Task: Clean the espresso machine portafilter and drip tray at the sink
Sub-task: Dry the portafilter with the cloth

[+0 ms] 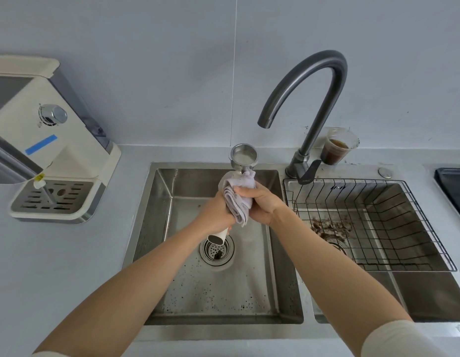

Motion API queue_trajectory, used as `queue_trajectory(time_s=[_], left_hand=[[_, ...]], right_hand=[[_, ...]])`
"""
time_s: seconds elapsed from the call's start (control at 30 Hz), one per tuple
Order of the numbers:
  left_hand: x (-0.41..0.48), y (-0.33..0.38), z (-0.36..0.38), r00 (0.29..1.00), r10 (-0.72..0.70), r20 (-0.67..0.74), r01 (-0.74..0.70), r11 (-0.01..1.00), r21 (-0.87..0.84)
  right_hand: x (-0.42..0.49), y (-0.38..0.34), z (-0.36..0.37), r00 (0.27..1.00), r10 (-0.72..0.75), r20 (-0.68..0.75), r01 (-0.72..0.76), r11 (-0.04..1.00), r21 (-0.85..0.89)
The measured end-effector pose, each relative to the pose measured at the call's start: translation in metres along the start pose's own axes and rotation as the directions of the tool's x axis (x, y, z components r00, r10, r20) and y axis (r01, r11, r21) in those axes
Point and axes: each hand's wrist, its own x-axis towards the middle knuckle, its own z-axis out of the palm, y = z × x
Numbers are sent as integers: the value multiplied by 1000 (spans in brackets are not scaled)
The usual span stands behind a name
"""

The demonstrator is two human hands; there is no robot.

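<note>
Over the left sink basin [156,228] I hold the portafilter [244,157] upright, its steel basket on top and its white handle end poking out below my fist. My left hand [216,215] is closed around that handle. My right hand [259,202] squeezes a pale lilac cloth [236,199] wrapped around the portafilter's neck. The drip tray [53,199], a slotted metal grate in a cream frame, sits in the espresso machine [43,140] at the left on the counter.
A dark gooseneck faucet [311,99] arches over the basin; no water runs. The right basin holds a black wire rack [378,222] with coffee grounds beneath. A plastic cup of brown liquid [338,148] stands behind the faucet. A drain strainer [217,252] lies below my hands.
</note>
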Motion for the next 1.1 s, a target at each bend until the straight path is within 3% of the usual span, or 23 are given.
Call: queue_trajectory(time_s=[0.17, 0.27, 0.5, 0.6, 0.7, 0.77, 0.83, 1.1], left_hand=[[3, 2, 7, 998, 52, -36, -49, 994, 94], [7, -1, 12, 999, 10, -48, -4, 992, 126], [8, 1, 8, 999, 3, -36, 2, 988, 155], [6, -1, 2, 999, -41, -7, 41, 997, 63], [-4, -6, 2, 995, -102, 5, 101, 983, -151], [-9, -9, 7, 988, -128, -80, 104, 961, -256], [-12, -12, 12, 973, -135, -186, 85, 964, -254], [-6, -16, 27, 942, -161, -296, 97, 971, -219]], right_hand=[[11, 4, 6, 950, 40, -308, 0, 992, 130], [19, 4, 11, 913, 43, -406, 39, 981, 190], [26, 1, 14, 873, 25, -488, 73, 981, 181], [33, -4, 11, 853, 21, -522, 79, 983, 168], [32, -10, 7, 823, 53, -566, 73, 978, 197], [31, -11, 7, 796, 81, -600, 79, 969, 235], [34, -9, 10, 811, 67, -581, 70, 975, 211], [31, 1, 24, 788, 25, -615, 33, 996, 83]])
